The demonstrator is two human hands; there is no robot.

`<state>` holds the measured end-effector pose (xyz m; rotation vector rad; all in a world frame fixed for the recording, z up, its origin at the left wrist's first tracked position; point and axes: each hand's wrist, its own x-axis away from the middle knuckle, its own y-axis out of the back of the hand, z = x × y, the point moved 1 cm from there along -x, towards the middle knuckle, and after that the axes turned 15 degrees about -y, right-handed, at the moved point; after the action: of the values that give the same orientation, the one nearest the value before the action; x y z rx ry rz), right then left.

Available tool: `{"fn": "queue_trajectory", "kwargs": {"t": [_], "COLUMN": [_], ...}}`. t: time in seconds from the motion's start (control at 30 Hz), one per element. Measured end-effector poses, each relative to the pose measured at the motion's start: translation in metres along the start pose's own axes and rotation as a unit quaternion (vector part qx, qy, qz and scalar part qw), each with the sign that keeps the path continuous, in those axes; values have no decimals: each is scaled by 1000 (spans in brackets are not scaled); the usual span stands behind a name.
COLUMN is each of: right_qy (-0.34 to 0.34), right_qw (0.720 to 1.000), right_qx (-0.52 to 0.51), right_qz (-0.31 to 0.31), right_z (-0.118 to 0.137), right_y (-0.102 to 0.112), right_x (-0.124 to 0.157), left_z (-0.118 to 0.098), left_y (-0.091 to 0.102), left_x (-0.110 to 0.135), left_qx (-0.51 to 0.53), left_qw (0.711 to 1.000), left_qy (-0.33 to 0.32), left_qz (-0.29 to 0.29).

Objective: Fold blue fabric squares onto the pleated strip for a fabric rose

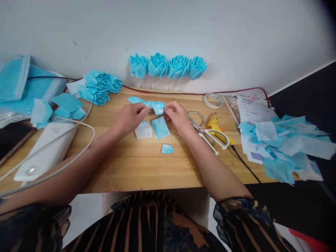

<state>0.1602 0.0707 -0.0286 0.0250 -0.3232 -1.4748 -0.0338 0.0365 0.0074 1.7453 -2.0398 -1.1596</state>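
- L hand [131, 119] and R hand [178, 114] meet at centre of frame, just above the wood table [131, 168].
- Both pinch the same blue paper strip [158, 107]: L thumb + fingers closed on its left part, R fingertips closed on its right end.
- The strip is held slightly off the table. Its far tail runs up-left and lies on the wood.
- Below the hands, 3 loose bits lie flat on the table: pale piece [143, 130] under the L hand, blue piece [160, 128] just beside it, small scrap [167, 148] lower, apart from both.
- Right of the R wrist: scissors [210, 134] w/ white handles, lying across a yellow glue gun [216, 127]. The gun's black cord runs to the lower right.
- Tape roll [213, 100] sits farther back, near the wall.
- Top centre: row of 4 blue paper flowers [168, 66] standing against the white wall.
- Upper left of centre: heap of more flowers [99, 86] on the table.
- Far left: stack of blue sheets [15, 84], plus folded blue bits in front of it.
- Lower left: white box-shaped device [47, 148] w/ white cables looped round it.
- Right side: printed sheet [252, 109], and a pile of blue + white offcuts [283, 147] overhanging the table edge.
- Bottom of frame: striped dark clothing, both forearms bare.
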Motion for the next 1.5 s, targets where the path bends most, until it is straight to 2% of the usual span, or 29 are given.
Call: {"fn": "queue_trajectory", "kwargs": {"t": [0.1,0.27,0.43,0.53,0.67,0.9,1.07,1.27,1.5], "right_qy": [-35,-29,-15,-9,-7,-16,-21,-23,-9], "right_qw": [997,996,995,994,993,988,990,993,991], "right_qx": [-63,-84,-79,-75,-66,-90,-88,-65,-74], "right_qz": [12,26,60,77,93,121,107,101,110], "right_z": [3,7,8,9,11,12,11,8,7], "right_y": [-2,-3,-4,-5,-8,-13,-14,-16,-18], "right_x": [4,11,15,18,22,27,26,26,27], "left_z": [-10,-19,-6,0,1,-6,-13,-10,-11], "left_y": [6,8,2,-1,-1,-3,-1,-2,-3], "left_x": [1,2,0,-1,0,2,3,4,5], "left_qx": [31,110,222,291,338,306,272,242,250], "left_qw": [998,981,953,934,924,941,953,959,960], "left_qy": [54,119,165,187,178,145,134,126,121], "left_qz": [31,111,121,93,26,5,20,81,30]}}
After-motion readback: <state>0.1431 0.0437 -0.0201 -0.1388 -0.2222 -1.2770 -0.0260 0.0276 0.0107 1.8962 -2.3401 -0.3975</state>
